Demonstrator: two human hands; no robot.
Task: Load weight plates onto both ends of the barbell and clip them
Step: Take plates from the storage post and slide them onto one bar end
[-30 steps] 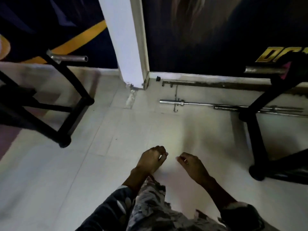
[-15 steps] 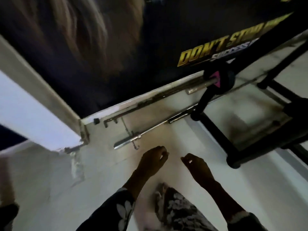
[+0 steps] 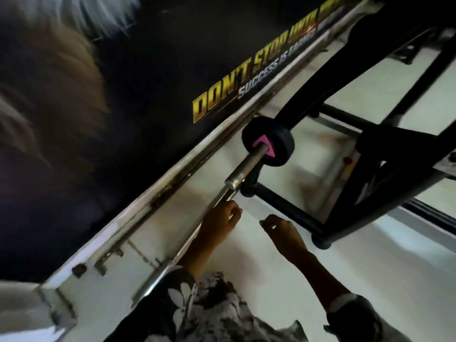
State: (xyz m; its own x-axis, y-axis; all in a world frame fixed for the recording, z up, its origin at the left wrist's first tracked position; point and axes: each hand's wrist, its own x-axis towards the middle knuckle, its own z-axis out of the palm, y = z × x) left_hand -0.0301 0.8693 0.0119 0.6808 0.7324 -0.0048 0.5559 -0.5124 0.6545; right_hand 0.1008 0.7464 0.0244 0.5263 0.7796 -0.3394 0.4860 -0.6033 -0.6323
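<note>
A barbell's steel sleeve (image 3: 243, 170) sticks out from a black rack at the centre, its end pointing toward me. On it sits a small black plate (image 3: 281, 144) with a pink piece (image 3: 267, 146) against its face. My left hand (image 3: 219, 224) hovers just below the sleeve's tip, fingers loosely curled and holding nothing. About a hand's width to the right, my right hand (image 3: 281, 230) is also loosely curled and empty. The view is tilted and blurred.
A second bare bar (image 3: 160, 274) lies on the pale floor along the wall, passing under my left arm. The black rack frame (image 3: 291, 213) stands to the right of my hands. A dark banner (image 3: 222, 104) with yellow lettering covers the wall.
The view has swung right and tilted. The racked barbell's end with its black plate now sits just above my hands. Both hands stay empty and loosely curled.
</note>
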